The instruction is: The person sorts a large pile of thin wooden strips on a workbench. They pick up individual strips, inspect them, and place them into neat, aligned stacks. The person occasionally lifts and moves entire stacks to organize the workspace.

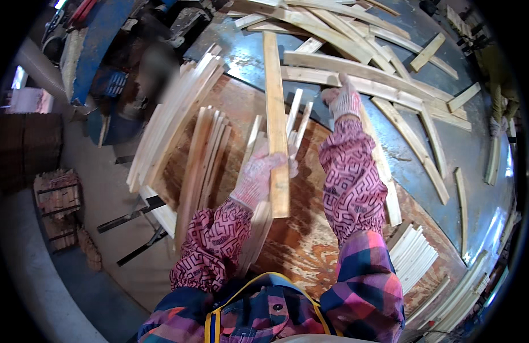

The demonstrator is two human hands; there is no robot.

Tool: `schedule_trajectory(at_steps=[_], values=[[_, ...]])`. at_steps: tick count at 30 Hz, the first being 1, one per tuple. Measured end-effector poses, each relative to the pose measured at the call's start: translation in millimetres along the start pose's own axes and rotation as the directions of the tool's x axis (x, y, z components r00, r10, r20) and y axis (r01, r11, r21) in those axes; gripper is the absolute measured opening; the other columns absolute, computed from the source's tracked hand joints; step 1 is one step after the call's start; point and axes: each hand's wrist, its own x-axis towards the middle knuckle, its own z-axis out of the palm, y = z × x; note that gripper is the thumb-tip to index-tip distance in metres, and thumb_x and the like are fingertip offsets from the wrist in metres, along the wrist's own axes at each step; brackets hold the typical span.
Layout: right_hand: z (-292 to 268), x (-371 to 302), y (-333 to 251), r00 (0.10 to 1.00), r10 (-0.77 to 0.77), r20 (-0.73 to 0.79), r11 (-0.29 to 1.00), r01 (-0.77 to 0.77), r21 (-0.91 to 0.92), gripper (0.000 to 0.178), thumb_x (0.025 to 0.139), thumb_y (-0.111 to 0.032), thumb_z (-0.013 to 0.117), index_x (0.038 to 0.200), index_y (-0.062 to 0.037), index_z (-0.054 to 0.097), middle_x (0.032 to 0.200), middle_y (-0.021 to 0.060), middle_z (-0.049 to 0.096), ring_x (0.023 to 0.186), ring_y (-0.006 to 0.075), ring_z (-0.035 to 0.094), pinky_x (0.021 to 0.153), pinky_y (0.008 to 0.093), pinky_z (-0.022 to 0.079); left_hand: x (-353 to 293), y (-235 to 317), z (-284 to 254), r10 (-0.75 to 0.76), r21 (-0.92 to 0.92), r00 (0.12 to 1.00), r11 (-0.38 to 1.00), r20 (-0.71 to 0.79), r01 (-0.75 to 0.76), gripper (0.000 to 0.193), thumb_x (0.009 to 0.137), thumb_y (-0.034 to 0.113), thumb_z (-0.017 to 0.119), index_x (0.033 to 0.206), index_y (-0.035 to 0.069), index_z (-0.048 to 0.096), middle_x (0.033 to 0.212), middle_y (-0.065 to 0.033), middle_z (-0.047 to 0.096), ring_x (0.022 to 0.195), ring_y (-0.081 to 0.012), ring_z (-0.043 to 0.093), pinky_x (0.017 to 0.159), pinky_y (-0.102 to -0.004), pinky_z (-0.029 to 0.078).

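Note:
My left hand [263, 176], in a pale knitted glove, is closed round the lower part of a flat wooden board [274, 108]. The board stretches away from me over the workbench. Farther off to the right, my right hand [343, 102] wears a similar glove. Its fingers are apart, with one stretched over the near edge of a long pale board [384, 90]. It appears to touch that board without closing on it. Another wooden strip [381, 166] runs along the right side of my right forearm and is partly hidden by it.
Stacked long strips [178, 123] and a smaller bundle [202, 154] stand at the left of the brown plywood [298, 246]. Loose boards lie across the grey metal tabletop [390, 134]. Short pale strips [414, 257] are at the right. Machinery [107, 51] stands far left.

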Motion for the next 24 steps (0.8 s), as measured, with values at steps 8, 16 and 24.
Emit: schedule_trajectory(at_steps=[8,16,24], values=[[18,16,-4,0.962,-0.27,0.033,0.937,0.255,0.238,0.014,0.091,-0.01,0.064,0.081,-0.0058,0.056,0.07,0.0064,0.055,0.053,0.0184,0.048,0.043,0.0322,0.037,-58,12,-100,0.126,0.383,0.991,0.914,0.044,-0.133,0.057,0.079,0.013,0.079,0.131,0.002,0.056,0.104,-0.0056,0.067,0.076,-0.0126,0.065,0.07,-0.028,0.056],[-171,-194,4,0.933,-0.218,0.287,0.942,0.278,-0.187,0.02,0.088,-0.02,0.067,0.101,-0.0051,0.063,0.08,0.0036,0.067,0.069,0.0191,0.066,0.063,0.034,0.055,-150,-57,-245,0.161,0.885,0.971,0.459,-0.175,0.083,0.067,0.092,0.018,0.059,0.154,0.013,0.033,0.135,-0.0098,0.058,0.122,-0.0214,0.054,0.104,-0.034,0.043],[-185,-306,167,0.884,0.181,0.432,-0.307,0.468,-0.829,0.045,0.097,-0.037,0.058,0.127,-0.0038,0.058,0.107,0.0133,0.071,0.088,0.0251,0.072,0.075,0.0363,0.062,-171,-81,-219,0.043,0.973,0.977,-0.083,-0.211,0.214,0.076,0.09,0.042,0.063,0.155,0.019,0.031,0.146,-0.0195,0.046,0.131,-0.0372,0.047,0.109,-0.0442,0.039]])
